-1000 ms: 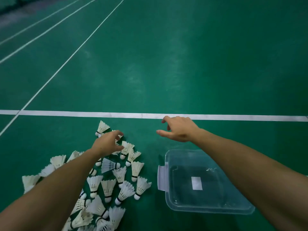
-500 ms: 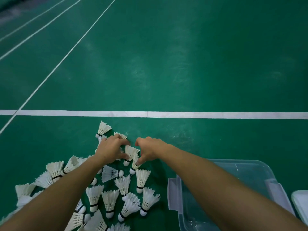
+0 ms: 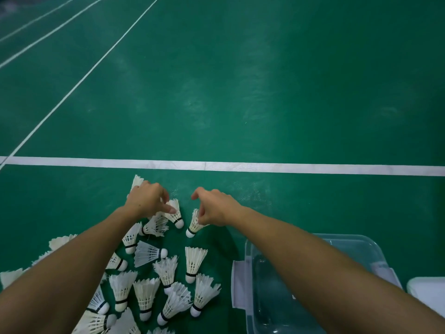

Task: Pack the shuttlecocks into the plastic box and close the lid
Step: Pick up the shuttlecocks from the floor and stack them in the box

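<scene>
- Head view: green badminton court floor (image 3: 240,80), thick white court line (image 3: 265,167) crossing side to side, thinner lines running off toward 11 o'clock.
- Left hand (image 3: 147,201) reaches in from 7 o'clock, knuckles up, fingers curled over the far end of the pile; fingertips and thumb sit on the skirt of a feather shuttlecock (image 3: 174,212), cork pointing to 5 o'clock. Looks like a pinching grip on it, though the hand hides the contact.
- Another shuttlecock (image 3: 137,182) peeks out at 11 o'clock of the left hand, partly covered by the knuckles.
- Right hand (image 3: 214,208) reaches in from 4 o'clock, fingers curled; thumb and fingers pinch the feather end of a second shuttlecock (image 3: 194,225), cork down toward 7 o'clock, just beside the left one, not touching it.
- Pile of white shuttlecocks (image 3: 154,285) spread on the floor at 6 to 8 o'clock of the hands, lying on their sides in mixed directions, some overlapping; left forearm covers part of it.
- Clear plastic box (image 3: 265,309) on the floor at 5 o'clock, lid off, no shuttlecocks seen in the visible part; right forearm crosses above it. Grey latch flap (image 3: 237,284) on its near-left side.
- White-edged piece (image 3: 426,289) at the right frame edge beside the box, cut off, cannot tell whether it is the lid.
</scene>
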Demonstrator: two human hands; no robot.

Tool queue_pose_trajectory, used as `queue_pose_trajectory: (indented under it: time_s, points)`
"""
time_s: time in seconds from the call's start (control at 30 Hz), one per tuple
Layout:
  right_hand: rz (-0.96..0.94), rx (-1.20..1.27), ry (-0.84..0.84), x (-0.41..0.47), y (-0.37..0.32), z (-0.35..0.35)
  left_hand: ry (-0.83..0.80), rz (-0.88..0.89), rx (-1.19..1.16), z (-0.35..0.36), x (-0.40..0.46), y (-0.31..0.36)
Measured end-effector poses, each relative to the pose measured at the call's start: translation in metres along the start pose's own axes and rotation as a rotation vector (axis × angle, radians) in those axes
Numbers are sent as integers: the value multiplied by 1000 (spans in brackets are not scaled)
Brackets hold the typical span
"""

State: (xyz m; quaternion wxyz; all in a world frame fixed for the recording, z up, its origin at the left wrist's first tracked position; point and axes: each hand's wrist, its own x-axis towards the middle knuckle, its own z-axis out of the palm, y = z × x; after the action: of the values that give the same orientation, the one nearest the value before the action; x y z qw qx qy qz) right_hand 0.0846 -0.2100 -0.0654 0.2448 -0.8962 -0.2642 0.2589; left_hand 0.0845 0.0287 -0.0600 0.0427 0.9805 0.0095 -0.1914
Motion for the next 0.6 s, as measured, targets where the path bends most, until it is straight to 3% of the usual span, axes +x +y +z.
queue_pose_trajectory:
  time_s: [0.2,0.37,0.5,0.6]
  points:
    - [-1,92,160,-51,13,-58,160,-7,-309,-11,-16,8]
    - [-21,203,319,-142,17,-101,404,140,-418,-45,-54,40]
    - [19,263,421,-238,30,-97,472,293,-496,-61,-111,77]
    - [116,315,378,-292,51,-64,477,345,-557,-61,-149,106]
